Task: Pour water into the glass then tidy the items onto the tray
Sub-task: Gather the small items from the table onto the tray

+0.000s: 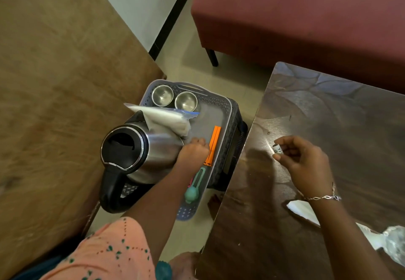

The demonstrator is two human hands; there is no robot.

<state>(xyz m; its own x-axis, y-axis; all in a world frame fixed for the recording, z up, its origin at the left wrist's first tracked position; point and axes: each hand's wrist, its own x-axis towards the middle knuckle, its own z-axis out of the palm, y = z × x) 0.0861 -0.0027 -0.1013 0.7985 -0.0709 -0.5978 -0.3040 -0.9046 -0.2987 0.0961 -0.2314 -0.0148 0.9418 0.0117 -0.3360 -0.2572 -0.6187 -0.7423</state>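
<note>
Right grip (306, 163) is pinching a white cylinder (277, 148); tray (210, 99) is lying frame-left of it, under the left grip (192, 151), hold unclear.

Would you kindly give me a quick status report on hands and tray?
Left hand curled beside kettle in tray, grip unclear. Right hand pinches small white item over dark table. Steel cups, orange clip already in tray.

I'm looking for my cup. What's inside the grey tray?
In the tray: two steel cups, a kettle, a plastic bag, an orange clip, a green tool. The kettle and left hand cover part of its floor; anything beneath is hidden.
</note>
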